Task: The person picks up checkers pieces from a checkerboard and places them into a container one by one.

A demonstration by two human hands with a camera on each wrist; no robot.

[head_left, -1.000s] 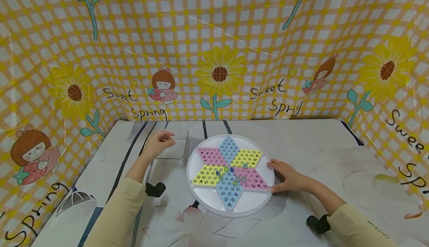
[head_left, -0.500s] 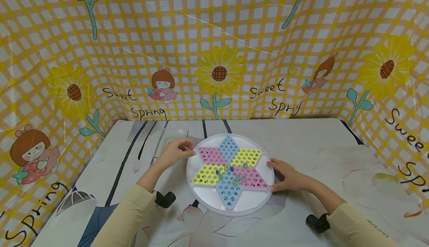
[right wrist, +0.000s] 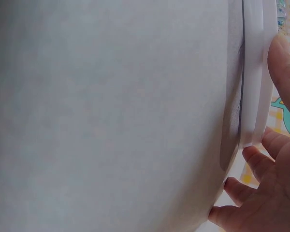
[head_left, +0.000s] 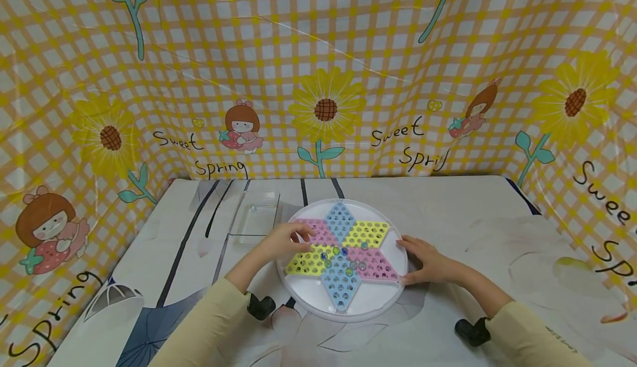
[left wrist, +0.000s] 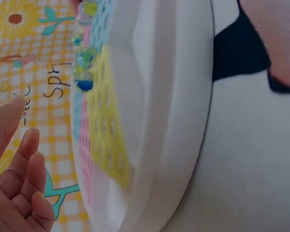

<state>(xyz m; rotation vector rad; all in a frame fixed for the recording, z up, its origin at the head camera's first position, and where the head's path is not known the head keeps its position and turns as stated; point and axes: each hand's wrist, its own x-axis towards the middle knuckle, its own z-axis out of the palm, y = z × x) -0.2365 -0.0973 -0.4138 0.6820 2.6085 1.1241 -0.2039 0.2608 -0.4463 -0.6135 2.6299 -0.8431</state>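
Observation:
A round white board [head_left: 370, 303] with a pastel star of holes lies mid-table. Several glass marbles [head_left: 343, 256] sit in holes near its centre. My left hand [head_left: 303, 238] hovers over the pink left part of the star, fingers loosely bent and holding nothing. The left wrist view shows those fingers [left wrist: 24, 164] beside the board's rim [left wrist: 179, 121], with the marbles [left wrist: 84, 63] further along. My right hand [head_left: 405, 259] rests against the board's right rim. In the right wrist view its fingers [right wrist: 261, 159] touch that rim [right wrist: 256, 72].
A clear shallow tray [head_left: 246, 233] lies just left of the board with one small marble [head_left: 252, 208] in it. Checked sunflower cloth walls [head_left: 325, 107] close in the back and both sides. Black wrist cameras [head_left: 261, 306] sit under each forearm.
My left hand has moved right, from over the clear tray to over the board's left side. One marble now shows in the tray. The right hand has stayed on the rim.

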